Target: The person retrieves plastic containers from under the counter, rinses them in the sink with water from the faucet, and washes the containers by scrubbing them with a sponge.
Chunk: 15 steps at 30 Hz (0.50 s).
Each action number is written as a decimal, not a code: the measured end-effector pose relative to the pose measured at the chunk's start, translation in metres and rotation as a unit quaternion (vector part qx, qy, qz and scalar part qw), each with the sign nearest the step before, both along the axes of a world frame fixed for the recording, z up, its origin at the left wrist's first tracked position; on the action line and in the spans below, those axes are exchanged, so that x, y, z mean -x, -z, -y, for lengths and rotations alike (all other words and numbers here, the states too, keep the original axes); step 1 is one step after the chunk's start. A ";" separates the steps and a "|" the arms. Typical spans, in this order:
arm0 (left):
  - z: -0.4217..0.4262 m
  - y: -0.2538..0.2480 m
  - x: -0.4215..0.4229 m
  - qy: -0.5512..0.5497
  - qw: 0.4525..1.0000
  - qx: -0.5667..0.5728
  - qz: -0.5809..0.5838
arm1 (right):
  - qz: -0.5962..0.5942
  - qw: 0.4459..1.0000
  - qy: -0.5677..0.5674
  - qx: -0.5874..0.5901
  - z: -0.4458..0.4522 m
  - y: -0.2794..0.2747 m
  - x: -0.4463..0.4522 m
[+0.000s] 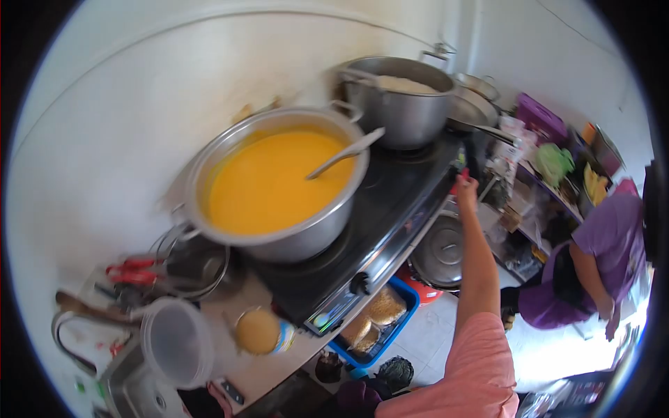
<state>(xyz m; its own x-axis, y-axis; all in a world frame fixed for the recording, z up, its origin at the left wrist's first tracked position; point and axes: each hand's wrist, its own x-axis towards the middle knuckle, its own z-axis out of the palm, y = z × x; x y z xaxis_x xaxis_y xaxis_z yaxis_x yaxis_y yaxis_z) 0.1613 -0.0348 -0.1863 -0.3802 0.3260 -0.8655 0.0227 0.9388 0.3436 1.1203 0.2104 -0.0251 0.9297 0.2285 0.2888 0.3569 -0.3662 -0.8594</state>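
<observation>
My right hand (465, 194) reaches out to the right end of the black gas stove (401, 198), its fingers closed around a small red object (460, 181) whose kind I cannot make out. My left hand is out of view. A large metal pot (198, 177) of yellow-orange liquid (268, 191) stands on the near burner, with a metal spoon or ladle handle (348, 152) leaning out of it. On the far burner is a deep metal pot (418, 115) with pale contents.
A frying pan (477, 111) lies beyond the far pot. Below the counter are a blue crate (414, 299) with filled bags and a lidded pot (439, 251). A clear plastic tub (178, 341) sits by the sink (132, 376). Another person in purple (613, 237) stands at the right.
</observation>
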 end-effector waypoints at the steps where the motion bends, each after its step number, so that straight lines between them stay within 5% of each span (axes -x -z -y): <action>1: 0.019 0.002 0.013 -0.017 1.000 -0.003 0.000 | 0.003 1.000 0.025 -0.001 0.009 0.005 0.006; 2: 0.040 0.004 0.024 -0.037 0.999 -0.008 0.001 | 0.095 0.995 -0.027 -0.019 0.019 0.028 -0.003; 5: 0.107 0.013 0.053 -0.103 0.994 -0.027 0.006 | -0.142 0.982 -0.094 -0.084 0.073 0.005 0.067; 6: 0.127 0.018 0.062 -0.125 0.991 -0.036 0.007 | -0.175 0.944 -0.194 -0.203 0.088 0.053 0.036; 7: 0.144 0.029 0.072 -0.142 0.989 -0.046 0.009 | -0.090 0.985 -0.114 -0.088 0.108 0.042 0.083; 10: 0.168 0.053 0.093 -0.182 0.980 -0.077 -0.012 | -0.098 0.988 -0.095 -0.074 0.163 0.077 0.151; 13: 0.191 0.077 0.126 -0.254 0.961 -0.110 0.008 | -0.218 0.957 -0.166 -0.095 0.206 0.147 0.237; 15: 0.191 0.054 0.139 -0.282 0.955 -0.094 -0.007 | -0.267 0.929 -0.195 0.168 0.228 0.134 0.365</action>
<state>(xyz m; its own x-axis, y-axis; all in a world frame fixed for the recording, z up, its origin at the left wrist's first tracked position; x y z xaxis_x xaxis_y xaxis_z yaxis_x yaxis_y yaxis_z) 0.0227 -0.2258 -0.2406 -0.5517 0.2142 -0.8061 -0.4635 0.7247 0.5098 0.7552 -0.0174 -0.1592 0.7476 0.5722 -0.3373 0.0748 -0.5772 -0.8132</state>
